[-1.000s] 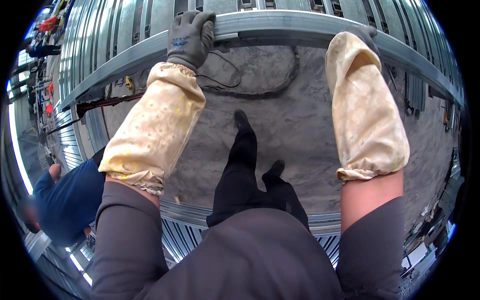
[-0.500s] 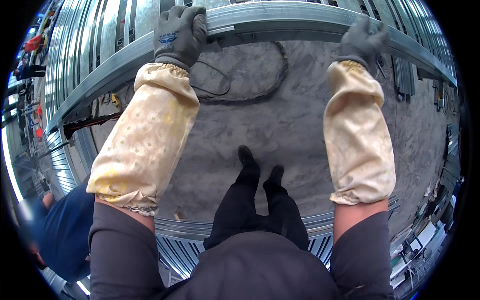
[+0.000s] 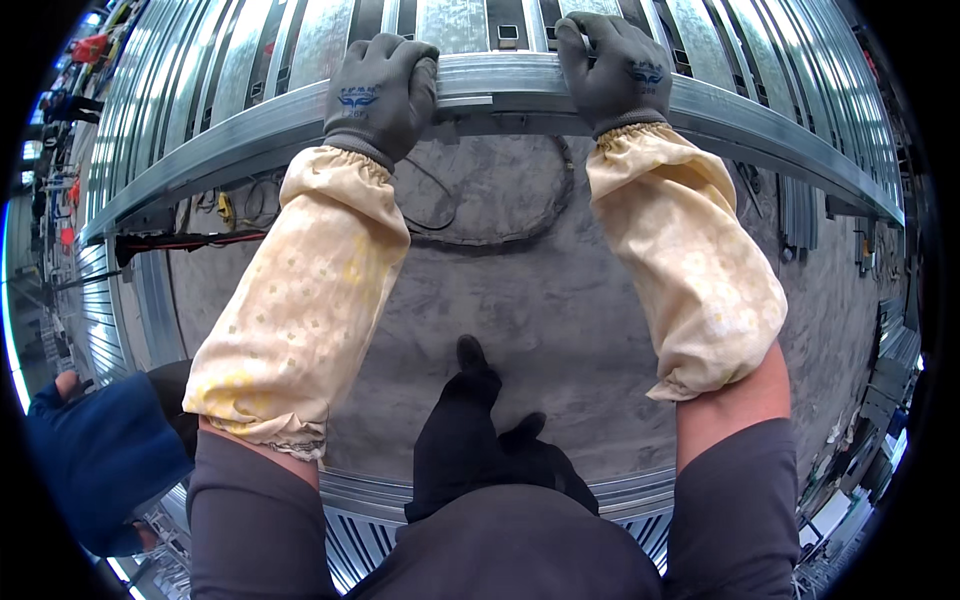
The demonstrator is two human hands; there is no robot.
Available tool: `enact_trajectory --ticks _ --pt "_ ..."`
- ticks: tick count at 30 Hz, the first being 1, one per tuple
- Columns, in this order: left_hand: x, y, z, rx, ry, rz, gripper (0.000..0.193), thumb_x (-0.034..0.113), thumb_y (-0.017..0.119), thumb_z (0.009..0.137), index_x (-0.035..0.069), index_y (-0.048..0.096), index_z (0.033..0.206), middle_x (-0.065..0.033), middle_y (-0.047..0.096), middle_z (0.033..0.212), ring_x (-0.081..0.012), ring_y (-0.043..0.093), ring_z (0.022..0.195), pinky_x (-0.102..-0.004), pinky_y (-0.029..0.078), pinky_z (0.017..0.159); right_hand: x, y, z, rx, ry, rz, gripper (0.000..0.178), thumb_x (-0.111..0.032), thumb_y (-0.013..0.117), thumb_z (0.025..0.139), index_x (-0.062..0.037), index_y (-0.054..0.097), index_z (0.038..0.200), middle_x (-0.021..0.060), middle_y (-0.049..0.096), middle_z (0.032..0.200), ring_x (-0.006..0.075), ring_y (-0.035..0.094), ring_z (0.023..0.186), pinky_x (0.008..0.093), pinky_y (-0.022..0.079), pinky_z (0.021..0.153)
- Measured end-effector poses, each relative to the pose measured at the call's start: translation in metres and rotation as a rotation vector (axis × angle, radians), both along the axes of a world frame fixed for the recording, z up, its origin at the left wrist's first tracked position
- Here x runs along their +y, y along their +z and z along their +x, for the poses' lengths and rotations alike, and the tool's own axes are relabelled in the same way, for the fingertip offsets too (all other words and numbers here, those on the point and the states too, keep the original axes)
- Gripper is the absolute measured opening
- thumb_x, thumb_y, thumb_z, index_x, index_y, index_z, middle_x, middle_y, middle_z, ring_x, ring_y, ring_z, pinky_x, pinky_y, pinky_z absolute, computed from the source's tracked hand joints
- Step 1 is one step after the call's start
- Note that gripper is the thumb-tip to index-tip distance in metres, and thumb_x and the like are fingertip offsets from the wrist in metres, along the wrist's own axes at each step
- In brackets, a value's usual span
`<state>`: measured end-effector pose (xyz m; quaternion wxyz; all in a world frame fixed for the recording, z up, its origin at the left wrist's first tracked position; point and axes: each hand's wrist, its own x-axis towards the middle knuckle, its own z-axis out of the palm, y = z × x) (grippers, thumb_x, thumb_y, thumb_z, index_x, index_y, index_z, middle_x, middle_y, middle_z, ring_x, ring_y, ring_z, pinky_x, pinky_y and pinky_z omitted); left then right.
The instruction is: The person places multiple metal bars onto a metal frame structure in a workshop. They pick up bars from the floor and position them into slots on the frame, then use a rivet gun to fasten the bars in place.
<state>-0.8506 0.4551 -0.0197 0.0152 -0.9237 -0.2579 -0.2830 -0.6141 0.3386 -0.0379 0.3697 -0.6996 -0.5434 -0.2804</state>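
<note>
A long galvanized steel rail (image 3: 500,75) runs across the front of a panel of parallel metal slats (image 3: 450,25). My left hand (image 3: 381,95), in a grey work glove, is closed over the rail left of the middle. To its right, my right hand (image 3: 618,72), gloved the same way, has its fingers curled over the same rail. The undersides of both grips are hidden by the gloves and the metal. Beige sleeve covers reach from each glove toward the elbow.
A dark cable or hose (image 3: 490,245) curves across the grey floor (image 3: 560,330) below the rail. A co-worker in blue (image 3: 110,460) is at the lower left. Long metal profiles (image 3: 798,215) lie at the right, and another metal frame (image 3: 640,490) is close around my legs.
My right hand has moved left along the rail, closer to my left hand, and its fingers have curled over it. My left hand keeps its hold. The co-worker's posture has shifted.
</note>
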Motion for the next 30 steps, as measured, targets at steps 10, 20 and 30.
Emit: enact_trajectory --ticks 10,20,30 --pt "0.005 0.001 0.002 0.054 0.001 0.017 0.021 0.019 0.054 0.095 0.01 0.069 0.107 -0.0114 0.066 0.106 -0.0352 0.059 0.102 -0.0452 0.048 0.092 -0.005 0.004 0.001 0.008 0.016 -0.072 0.031 -0.039 0.062 0.093 -0.0132 0.069 0.077 0.0079 0.069 0.072 0.0314 0.068 0.069 0.0453 0.052 0.067" --pt "0.008 -0.007 0.005 0.057 -0.005 0.07 0.023 0.023 0.054 0.096 0.014 0.07 0.109 -0.0097 0.067 0.107 -0.0349 0.061 0.102 -0.0447 0.049 0.092 -0.003 0.011 -0.019 0.104 0.085 -0.147 0.025 -0.034 0.065 0.089 -0.0098 0.071 0.093 0.0142 0.068 0.086 0.0362 0.065 0.082 0.0479 0.05 0.08" --pt "0.004 -0.012 0.005 0.04 0.017 0.054 0.025 0.026 0.053 0.097 0.013 0.07 0.109 -0.0123 0.067 0.11 -0.0365 0.06 0.102 -0.0463 0.048 0.093 0.014 0.014 -0.039 0.278 -0.181 -0.28 0.029 -0.036 0.06 0.091 -0.0096 0.07 0.083 0.0157 0.071 0.085 0.0368 0.068 0.086 0.0487 0.052 0.081"
